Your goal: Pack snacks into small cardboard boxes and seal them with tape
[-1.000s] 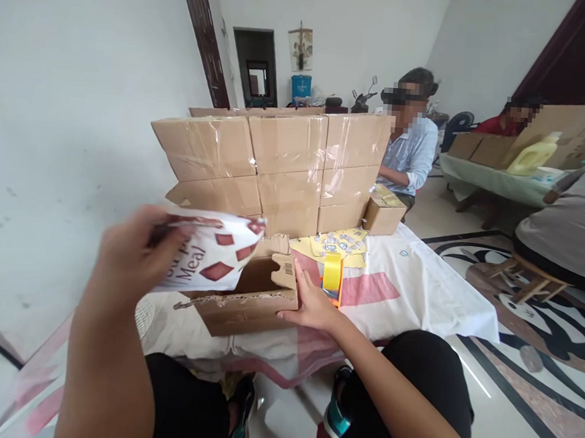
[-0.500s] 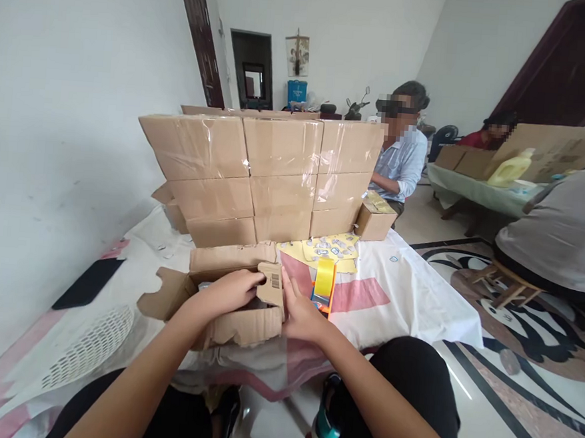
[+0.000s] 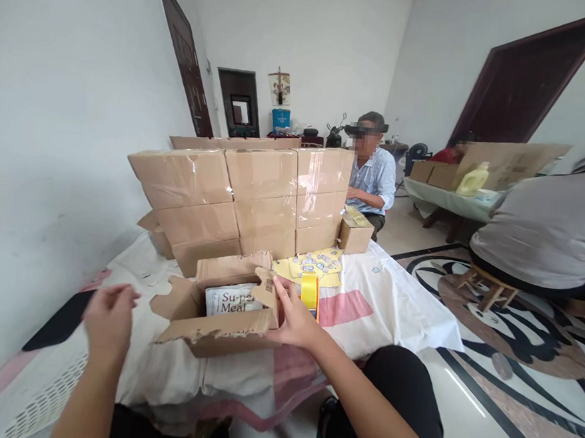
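Observation:
An open cardboard box (image 3: 231,340) with ragged, torn flaps sits in front of me on the cloth-covered table. Inside it lies a white package (image 3: 231,299) whose visible lettering reads "Su-pe" and "Meal". My right hand (image 3: 293,316) grips the box's right end, its fingers against the end flap (image 3: 267,291). Away from the box to the left, my left hand (image 3: 110,316) is raised with curled fingers, and nothing shows in them. Just beyond my right hand stands a tape dispenser with yellow tape (image 3: 310,292), partly hidden by that hand.
Behind the box rises a wall of taped cartons (image 3: 258,196). A small carton (image 3: 356,231) and yellow printed sheets (image 3: 314,264) lie nearby. A dark flat object (image 3: 60,319) and white mesh (image 3: 49,399) are at left. People sit beyond and at right.
My left hand has come out of the box and moved left, uncovering the white package. My right hand stays at the box's right end. The view has shifted slightly.

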{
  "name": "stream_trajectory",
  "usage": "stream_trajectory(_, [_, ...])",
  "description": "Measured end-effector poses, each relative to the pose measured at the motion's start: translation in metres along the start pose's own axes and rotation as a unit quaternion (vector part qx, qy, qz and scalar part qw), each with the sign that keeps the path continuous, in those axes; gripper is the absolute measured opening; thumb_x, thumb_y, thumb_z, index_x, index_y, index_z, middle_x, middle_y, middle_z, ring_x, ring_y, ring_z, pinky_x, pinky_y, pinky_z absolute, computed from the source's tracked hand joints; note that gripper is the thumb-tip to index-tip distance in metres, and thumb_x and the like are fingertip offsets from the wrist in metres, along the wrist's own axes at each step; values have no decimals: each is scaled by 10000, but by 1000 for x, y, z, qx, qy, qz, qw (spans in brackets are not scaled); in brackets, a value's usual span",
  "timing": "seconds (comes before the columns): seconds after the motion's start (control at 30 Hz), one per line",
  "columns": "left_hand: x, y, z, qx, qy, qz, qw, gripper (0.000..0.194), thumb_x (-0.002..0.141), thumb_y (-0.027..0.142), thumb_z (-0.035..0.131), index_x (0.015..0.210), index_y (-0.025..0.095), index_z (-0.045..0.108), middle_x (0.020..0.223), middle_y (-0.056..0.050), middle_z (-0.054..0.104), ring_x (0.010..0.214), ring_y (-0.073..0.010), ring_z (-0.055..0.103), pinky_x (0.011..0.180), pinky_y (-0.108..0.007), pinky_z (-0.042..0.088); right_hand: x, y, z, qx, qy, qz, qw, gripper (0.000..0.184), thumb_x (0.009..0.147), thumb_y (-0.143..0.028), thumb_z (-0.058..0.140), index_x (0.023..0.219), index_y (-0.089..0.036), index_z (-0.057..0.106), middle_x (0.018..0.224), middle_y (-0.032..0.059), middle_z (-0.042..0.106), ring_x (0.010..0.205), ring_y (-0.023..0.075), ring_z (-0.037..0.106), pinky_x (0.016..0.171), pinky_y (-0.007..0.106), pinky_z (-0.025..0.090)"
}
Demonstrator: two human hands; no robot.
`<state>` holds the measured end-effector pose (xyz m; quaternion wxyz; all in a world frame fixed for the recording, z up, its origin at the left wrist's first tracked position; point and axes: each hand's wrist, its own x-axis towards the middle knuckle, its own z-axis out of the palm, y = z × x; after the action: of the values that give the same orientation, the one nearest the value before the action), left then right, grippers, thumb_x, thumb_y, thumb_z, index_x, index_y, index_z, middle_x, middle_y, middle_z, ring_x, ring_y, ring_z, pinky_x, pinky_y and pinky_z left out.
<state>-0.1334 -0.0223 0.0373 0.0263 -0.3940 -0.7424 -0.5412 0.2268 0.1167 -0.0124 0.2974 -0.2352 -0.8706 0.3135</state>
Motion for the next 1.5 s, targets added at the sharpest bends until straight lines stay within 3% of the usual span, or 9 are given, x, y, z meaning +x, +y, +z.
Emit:
stream_trajectory(0.27, [-19, 12, 41, -85, -251, 3, 964, 442, 756, 615, 619, 906, 217, 742, 1069, -97, 747, 1051, -325, 677, 850, -374, 557, 0, -1, -1, 17, 50, -74, 996, 866, 639, -294, 850, 1421, -265, 480, 1495, 133, 262, 1462, 320, 354, 1182, 423, 370])
stream_trajectory(0.43, [-17, 6, 53, -172, -260, -60, 948, 443, 641, 520, 769, 987, 245, 744, 1215, -94, 710, 1221, -360, 602, 970, -395, 521, 3, -4, -1, 33, 80, -101, 991, 462, 633, -196, 805, 1064, -246, 649, 1504, 102, 308, 1390, 298, 456, 1130, 388, 419])
stream_trajectory(0.6, [-22, 9, 71, -295, -221, -162, 915, 864, 591, 359, 733, 1420, 278, 505, 1372, -90, 640, 1112, -309, 672, 825, -355, 563, 6, -11, 6, 97, 123, -67, 985, 230, 761, -313, 777, 881, -208, 611, 1516, 120, 338, 1460, 302, 365, 1179, 416, 347])
stream_trajectory(0.8, [-31, 20, 75, -302, -206, -96, 926, 342, 626, 443, 671, 872, 205, 665, 1146, -77, 708, 1138, -317, 631, 956, -382, 522, 17, -17, 14, 244, 179, 27, 953, 679, 757, -173, 633, 1386, -234, 383, 1454, 129, 462, 1411, 228, 439, 1184, 428, 368])
stream_trajectory(0.9, [-30, 24, 68, -275, -222, -79, 932, 293, 675, 491, 625, 692, 199, 620, 1146, -89, 694, 1164, -322, 601, 982, -394, 494, 24, -13, 18, 294, 151, 49, 943, 771, 749, -150, 576, 1468, -237, 313, 1529, 123, 424, 1387, 222, 473, 1144, 412, 425])
stream_trajectory(1.03, [-27, 29, 60, -204, -259, -90, 940, 248, 638, 398, 748, 743, 201, 643, 1112, -49, 686, 1100, -293, 608, 873, -327, 488, 25, -15, 17, 278, 149, 64, 947, 755, 766, -158, 558, 1480, -234, 327, 1521, 119, 446, 1348, 229, 517, 1146, 429, 426])
stream_trajectory(1.2, [-25, 31, 51, -153, -300, -108, 935, 391, 690, 426, 735, 1017, 220, 679, 1122, -41, 681, 923, -245, 638, 739, -291, 480, 13, -23, -16, 67, 263, 41, 962, 494, 870, -287, 580, 1352, -218, 496, 1398, 135, 530, 1380, 294, 440, 1206, 497, 317])
stream_trajectory(1.33, [-24, 26, 51, -142, -300, -114, 937, 474, 690, 443, 748, 1100, 217, 672, 1140, -54, 691, 964, -262, 649, 765, -305, 494, 13, 3, -39, 119, 352, 229, 900, 551, 778, -323, 656, 1288, -195, 491, 1383, 156, 506, 1363, 316, 441, 1179, 477, 350])
stream_trajectory(1.5, [-25, 22, 54, -146, -274, -98, 946, 478, 710, 505, 731, 1080, 204, 697, 1244, -81, 682, 1116, -310, 634, 879, -347, 510, 22, 39, -25, 237, 324, 351, 846, 603, 784, -480, 639, 1254, -185, 406, 959, 78, 657, 782, 252, 685, 704, 388, 577])
